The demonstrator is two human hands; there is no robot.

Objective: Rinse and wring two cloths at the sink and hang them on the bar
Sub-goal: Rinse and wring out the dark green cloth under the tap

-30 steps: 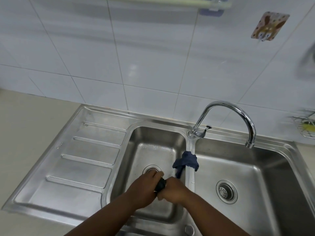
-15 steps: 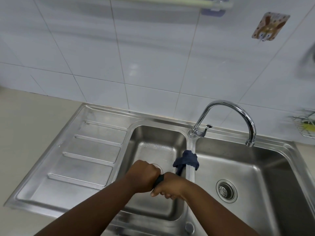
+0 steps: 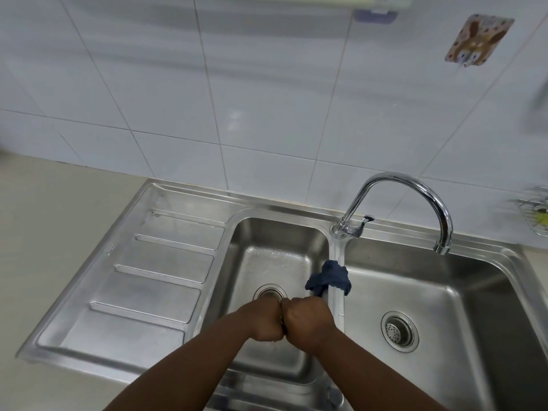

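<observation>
Bar (image 3: pixel 370 2) cut off by top edge. Wire rack (image 3: pixel 535 215) cut by right edge, contents blurred. Cloth between fists hidden; left hand (image 3: pixel 264 321) and right hand (image 3: pixel 308 320) pressed together.

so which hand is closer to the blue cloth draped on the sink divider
Right. The right hand sits just below the blue cloth, almost touching its hanging end at the divider. The left hand is pressed against the right one, farther out over the left basin.
</observation>
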